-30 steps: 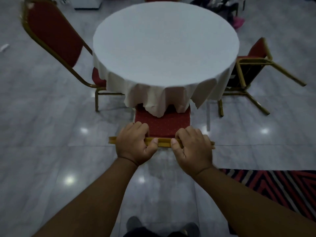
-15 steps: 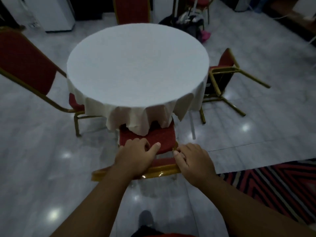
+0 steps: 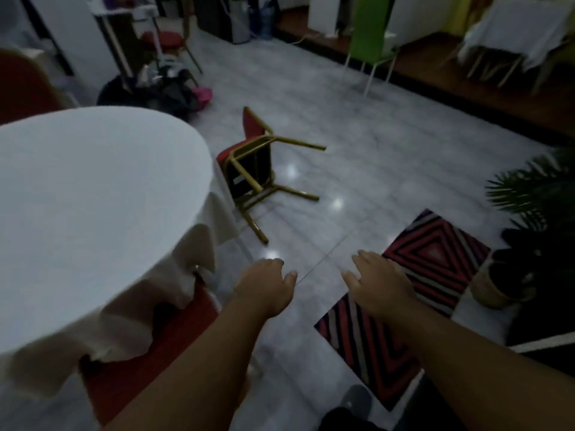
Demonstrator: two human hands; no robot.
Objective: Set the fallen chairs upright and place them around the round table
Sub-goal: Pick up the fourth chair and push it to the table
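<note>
The round table (image 3: pixel 93 194) with its white cloth fills the left of the head view. A red chair (image 3: pixel 155 343) with a gold frame is tucked under its near edge, mostly hidden by the cloth. Another red and gold chair (image 3: pixel 249 163) lies on its side on the floor just right of the table, legs pointing right. My left hand (image 3: pixel 267 287) and my right hand (image 3: pixel 376 284) hover over the floor, both empty with fingers apart, well short of the fallen chair. A third red chair back (image 3: pixel 21 88) shows behind the table at far left.
A red, black and white striped rug (image 3: pixel 413 293) lies under my right hand. A potted plant (image 3: pixel 529 213) and dark shoes stand at the right. Bags (image 3: pixel 161 94) sit beyond the table. A green chair (image 3: pixel 370 32) and another covered table (image 3: pixel 516 29) stand at the back.
Both hands have let go of the gold chair back they were gripping. The view has swung right, so the table is now at the left and the fallen chair is ahead.
</note>
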